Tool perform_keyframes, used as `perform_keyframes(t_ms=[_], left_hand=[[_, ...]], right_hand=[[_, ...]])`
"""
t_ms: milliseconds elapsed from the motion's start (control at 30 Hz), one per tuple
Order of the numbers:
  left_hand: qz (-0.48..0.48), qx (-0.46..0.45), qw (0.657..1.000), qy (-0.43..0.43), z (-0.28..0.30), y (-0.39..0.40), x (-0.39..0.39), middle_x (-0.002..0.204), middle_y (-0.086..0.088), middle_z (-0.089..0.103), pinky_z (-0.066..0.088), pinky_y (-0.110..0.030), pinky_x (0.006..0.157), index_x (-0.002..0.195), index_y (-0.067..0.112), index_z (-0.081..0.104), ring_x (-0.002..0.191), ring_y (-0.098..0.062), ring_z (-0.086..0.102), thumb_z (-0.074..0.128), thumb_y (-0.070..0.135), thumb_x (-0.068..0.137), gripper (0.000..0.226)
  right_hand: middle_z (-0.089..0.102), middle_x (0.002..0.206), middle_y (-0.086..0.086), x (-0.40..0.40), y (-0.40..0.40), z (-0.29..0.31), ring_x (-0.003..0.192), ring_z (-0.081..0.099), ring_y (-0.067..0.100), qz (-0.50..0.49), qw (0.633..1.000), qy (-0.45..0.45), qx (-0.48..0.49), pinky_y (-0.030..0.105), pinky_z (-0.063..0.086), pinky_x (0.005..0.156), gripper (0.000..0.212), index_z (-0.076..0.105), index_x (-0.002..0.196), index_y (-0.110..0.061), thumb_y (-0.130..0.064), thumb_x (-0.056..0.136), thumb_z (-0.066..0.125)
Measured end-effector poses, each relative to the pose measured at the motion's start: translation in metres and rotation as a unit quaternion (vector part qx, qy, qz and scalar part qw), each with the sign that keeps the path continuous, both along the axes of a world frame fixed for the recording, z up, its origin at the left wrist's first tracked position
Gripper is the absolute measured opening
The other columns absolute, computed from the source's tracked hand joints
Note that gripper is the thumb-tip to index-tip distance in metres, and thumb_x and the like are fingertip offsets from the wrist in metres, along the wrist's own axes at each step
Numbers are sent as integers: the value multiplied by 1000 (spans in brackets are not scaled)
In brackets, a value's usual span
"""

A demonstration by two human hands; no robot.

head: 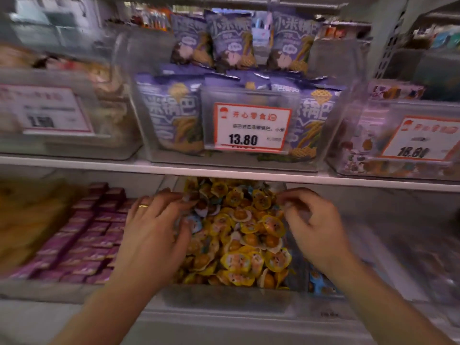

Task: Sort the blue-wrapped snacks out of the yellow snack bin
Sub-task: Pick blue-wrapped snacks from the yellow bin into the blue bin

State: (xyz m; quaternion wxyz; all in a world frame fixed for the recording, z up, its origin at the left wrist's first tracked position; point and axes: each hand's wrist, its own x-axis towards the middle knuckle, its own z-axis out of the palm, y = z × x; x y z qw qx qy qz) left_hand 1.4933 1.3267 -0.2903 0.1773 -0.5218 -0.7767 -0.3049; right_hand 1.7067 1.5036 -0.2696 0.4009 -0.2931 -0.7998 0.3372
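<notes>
Searching stage: left hand [159,230] spread flat on yellow snacks [249,235], right hand [313,220] loosely curled, seemingly empty; next, pinching blue-wrapped snack [193,221].

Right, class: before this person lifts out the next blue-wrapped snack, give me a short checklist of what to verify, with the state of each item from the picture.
1. Blue-wrapped snacks still among the yellow snacks: ok, some show at the left hand's fingertips.
2. Left hand in the bin: ok, on the pile's left side.
3. Left hand gripping a blue one: cannot tell, fingers blurred.
4. Right hand holding a snack: cannot tell.
5. Place for blue ones: ok, blue packs lie right of the bin.
</notes>
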Motion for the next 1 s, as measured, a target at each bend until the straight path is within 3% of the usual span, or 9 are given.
perform_keyframes(t_ms=[67,167,267,367,433,533,700,900,1000], left_hand=[[23,-44,999,-8,-4,-11,-7,124,-3,60,46,-46,94,115,22,68,112,-29,59,50,35,83,38],[15,-80,996,-35,-15,-18,-14,135,-3,54,47,-45,96,121,24,63,121,-29,55,55,33,85,38],[-10,-81,995,-59,-22,-22,-23,141,-1,48,48,-45,96,124,27,59,123,-27,54,60,28,87,37],[-25,-72,994,-82,-24,-25,-31,144,3,45,46,-44,100,127,30,58,127,-23,51,57,30,87,40],[-27,-66,994,-88,-22,-25,-34,145,4,44,45,-42,101,127,31,58,127,-21,50,55,32,88,39],[-34,-55,994,-92,-20,-23,-34,143,4,46,45,-40,101,126,30,59,127,-20,50,56,31,89,37],[-33,-50,993,-103,-18,-25,-35,143,4,46,44,-37,101,126,29,60,127,-20,49,57,30,90,36],[-33,-39,993,-109,-18,-25,-35,144,4,45,42,-37,102,124,29,59,128,-21,48,58,30,89,36],[-37,-38,992,-112,-20,-22,-35,144,6,44,42,-37,101,124,30,58,126,-20,49,58,33,89,35]], right_hand=[[67,87,-19,-34,-14,-3,84,63,-5,55,991,-109,47,9,45,74,31,68,116,-32,-32,87,56],[59,137,4,-94,-18,-9,129,52,21,103,946,-274,141,31,42,107,54,51,142,-26,-33,89,60],[46,148,5,-138,-8,-18,138,40,28,130,898,-362,215,38,35,112,63,43,147,-26,-36,88,61],[26,160,-2,-157,10,-30,148,20,27,136,849,-442,255,45,23,119,79,26,154,-36,-53,85,60],[17,164,-6,-162,18,-35,150,14,29,135,841,-460,251,51,19,120,85,16,155,-42,-64,83,57],[18,163,-5,-168,24,-35,147,21,32,121,833,-467,271,50,25,118,88,16,153,-44,-70,79,56],[36,152,0,-175,22,-28,135,35,30,100,807,-467,348,43,37,105,85,26,152,-35,-62,80,62],[19,162,-2,-185,20,-26,146,24,28,160,800,-478,326,46,29,115,92,19,155,-31,-59,79,63],[22,160,2,-193,19,-27,140,36,28,180,793,-494,308,41,40,110,94,21,155,-25,-55,78,66]])
